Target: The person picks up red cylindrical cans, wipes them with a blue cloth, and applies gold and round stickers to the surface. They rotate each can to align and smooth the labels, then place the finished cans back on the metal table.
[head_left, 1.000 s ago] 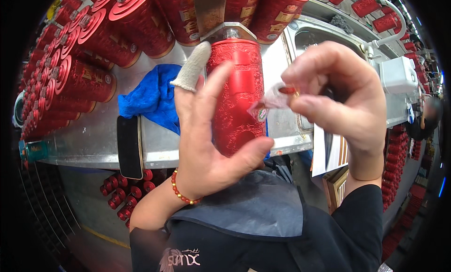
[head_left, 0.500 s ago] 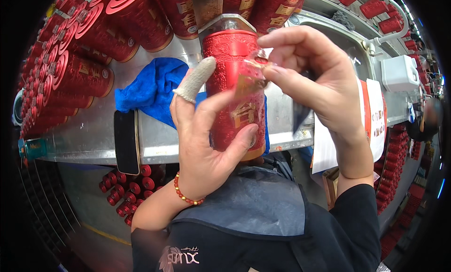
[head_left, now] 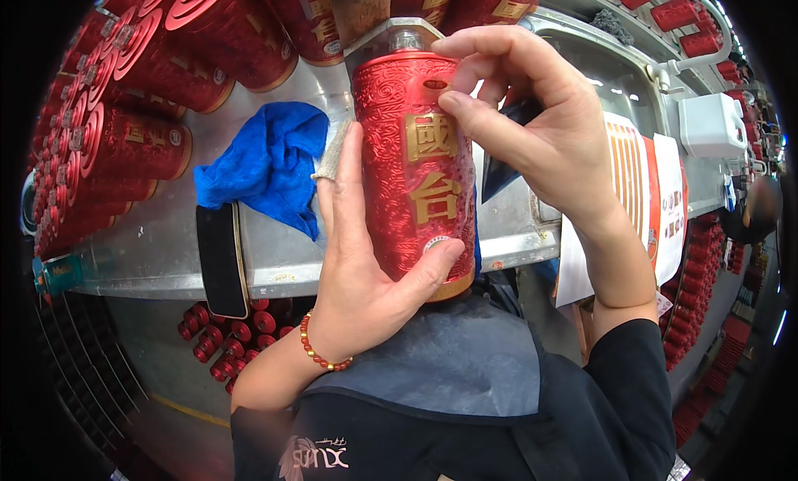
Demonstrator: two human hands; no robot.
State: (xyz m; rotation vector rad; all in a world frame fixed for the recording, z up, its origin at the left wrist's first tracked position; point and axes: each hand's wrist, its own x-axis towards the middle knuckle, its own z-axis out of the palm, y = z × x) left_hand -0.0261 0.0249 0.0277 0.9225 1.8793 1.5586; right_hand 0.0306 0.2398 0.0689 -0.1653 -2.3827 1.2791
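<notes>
Your left grip [head_left: 366,257] is wrapped around the lower half of the red bottle [head_left: 413,157], thumb pressed on its base; your right grip [head_left: 540,132] pinches its upper right side. The bottle stands upright, long axis vertical, clear cap pointing away from you. It is embossed red with gold characters, held between both grips above the metal surface [head_left: 274,257], right of the blue cloth [head_left: 266,165].

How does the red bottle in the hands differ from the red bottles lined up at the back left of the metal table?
The held red bottle stands upright, gripped by the left hand and touched near the top by the right hand; the stacked red bottles lie on their sides, untouched. The held one shows its gold-lettered side; the stacked ones mostly show their round ends. Both are red with gold markings.
</notes>
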